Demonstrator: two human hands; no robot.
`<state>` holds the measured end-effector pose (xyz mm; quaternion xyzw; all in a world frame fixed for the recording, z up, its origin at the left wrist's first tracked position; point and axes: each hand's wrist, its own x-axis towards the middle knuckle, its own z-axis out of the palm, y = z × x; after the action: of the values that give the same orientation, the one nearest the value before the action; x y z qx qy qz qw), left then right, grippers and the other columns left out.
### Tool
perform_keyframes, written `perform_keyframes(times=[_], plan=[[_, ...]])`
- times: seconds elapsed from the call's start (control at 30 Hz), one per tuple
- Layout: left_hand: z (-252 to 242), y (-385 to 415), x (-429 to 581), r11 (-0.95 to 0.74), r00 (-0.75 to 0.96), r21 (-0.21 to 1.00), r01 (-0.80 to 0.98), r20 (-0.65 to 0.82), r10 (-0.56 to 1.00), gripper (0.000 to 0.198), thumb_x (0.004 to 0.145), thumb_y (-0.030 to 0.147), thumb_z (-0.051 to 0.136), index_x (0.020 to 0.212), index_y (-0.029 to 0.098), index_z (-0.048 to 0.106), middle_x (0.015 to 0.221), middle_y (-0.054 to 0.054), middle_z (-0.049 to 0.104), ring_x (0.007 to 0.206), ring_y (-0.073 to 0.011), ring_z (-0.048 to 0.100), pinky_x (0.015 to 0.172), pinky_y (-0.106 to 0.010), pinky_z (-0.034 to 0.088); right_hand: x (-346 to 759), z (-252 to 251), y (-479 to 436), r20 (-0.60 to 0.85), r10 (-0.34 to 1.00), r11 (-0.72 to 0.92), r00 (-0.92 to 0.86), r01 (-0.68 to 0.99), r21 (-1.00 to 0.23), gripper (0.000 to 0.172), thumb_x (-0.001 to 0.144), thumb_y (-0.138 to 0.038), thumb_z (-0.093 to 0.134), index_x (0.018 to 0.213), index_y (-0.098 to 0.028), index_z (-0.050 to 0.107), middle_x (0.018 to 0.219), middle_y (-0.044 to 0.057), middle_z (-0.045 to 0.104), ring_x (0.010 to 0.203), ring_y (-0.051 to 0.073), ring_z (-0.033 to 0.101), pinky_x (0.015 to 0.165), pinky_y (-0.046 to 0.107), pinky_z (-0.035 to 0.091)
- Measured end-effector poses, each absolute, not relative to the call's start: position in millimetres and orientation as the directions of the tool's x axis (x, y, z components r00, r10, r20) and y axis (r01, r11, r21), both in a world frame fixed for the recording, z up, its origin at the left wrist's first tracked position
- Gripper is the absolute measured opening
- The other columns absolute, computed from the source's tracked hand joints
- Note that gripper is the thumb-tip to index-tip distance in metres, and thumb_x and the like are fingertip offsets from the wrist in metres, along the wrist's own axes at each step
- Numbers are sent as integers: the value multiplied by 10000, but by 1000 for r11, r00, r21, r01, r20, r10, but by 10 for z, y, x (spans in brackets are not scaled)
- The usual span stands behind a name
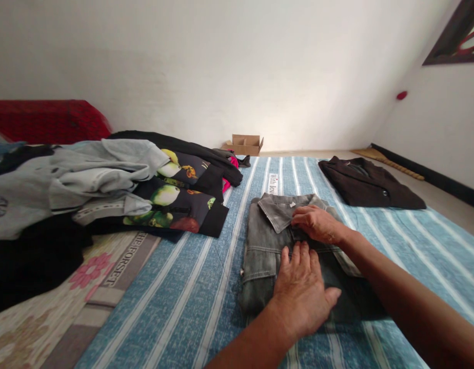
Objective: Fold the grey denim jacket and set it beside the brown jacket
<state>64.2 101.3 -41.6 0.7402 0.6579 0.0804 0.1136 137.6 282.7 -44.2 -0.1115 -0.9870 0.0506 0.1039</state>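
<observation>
View from my head, looking down the bed. My left hand (302,287) lies open, palm down and fingers spread, on the lower half of a folded grey denim jacket (262,246). My right hand (316,223) rests just beyond it, also open, its fingers slightly bent on the jacket front just below the collar. The jacket lies collar-up on the blue striped bedsheet (175,297). A loose pile of clothes (106,189) sits to the left; a folded dark brown jacket (370,184) lies well apart at far right. A cardboard box (243,144) stands by the wall.
</observation>
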Motion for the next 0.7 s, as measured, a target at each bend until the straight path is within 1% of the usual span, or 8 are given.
perform_keyframes(times=[0.1,0.23,0.33,0.43,0.53,0.7], plan=[[-422,1011,640,-106,117,284,953,-23,993,740,913,578,285,1417,38,319,1500,-212,273,1411,-305,174,1136,-517,151,1390,-438,2802,205,242,969,-948,228,-92,263,869,-87,425,889,-176,672,882,63,633,789,161,563,787,315,385],[-416,1019,638,-104,117,298,949,-23,993,745,909,584,287,1417,40,323,1497,-211,283,1411,-307,175,1136,-526,147,1398,-444,2774,173,227,974,-958,223,-42,285,879,-92,430,986,-200,671,839,44,614,781,160,540,787,314,366],[-406,1017,649,-102,116,300,948,-27,993,744,909,581,295,1417,38,324,1495,-211,287,1409,-307,180,1136,-525,147,1388,-439,2740,124,200,977,-972,207,48,281,874,-139,491,1088,-232,647,826,34,594,777,172,519,773,325,353],[-403,1013,658,-99,112,303,948,-25,993,743,907,573,314,1412,28,327,1491,-217,292,1405,-310,191,1136,-525,149,1367,-411,2693,84,177,970,-981,188,152,276,885,-210,527,1145,-224,618,823,35,581,759,181,509,743,329,344],[-412,1017,653,-105,115,301,948,-16,993,740,906,573,320,1411,32,330,1488,-212,302,1404,-310,194,1135,-523,154,1338,-369,2648,60,193,957,-979,201,209,236,900,-213,509,1110,-197,615,832,38,588,741,178,515,719,323,336],[-430,1033,640,-106,113,291,951,-6,994,744,907,584,299,1418,43,322,1491,-205,302,1405,-304,196,1135,-512,155,1289,-311,2623,29,240,941,-970,240,239,147,896,-181,502,986,-184,618,839,44,609,736,175,535,707,314,327]])
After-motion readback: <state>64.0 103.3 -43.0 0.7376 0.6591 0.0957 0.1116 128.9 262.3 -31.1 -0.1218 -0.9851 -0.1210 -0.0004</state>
